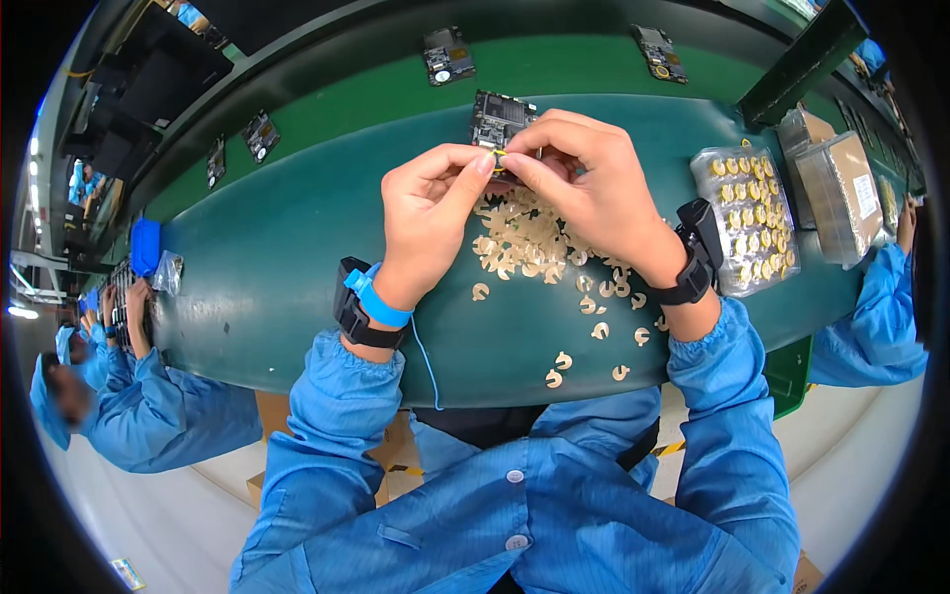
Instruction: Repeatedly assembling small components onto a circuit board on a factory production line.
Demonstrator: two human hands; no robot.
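The green worktop filled most of my view, and toward its right a clear tray carried rows of round yellow pieces, so a good stock seemed left. My left hand and right hand met near the middle, thumb and forefinger of each drawn into a pinch. Below them spread a heap of notched cream discs, loose and apparently unused, its upper edge hidden by my fingers. Just beyond lay a dark circuit board, partly covered by my right hand; I judged it unfinished. Other boards sat farther off, too small to read as done or not. Smallest was the yellow-and-dark piece pinched between both hands, mostly covered; whether it touched the board, I could not tell.
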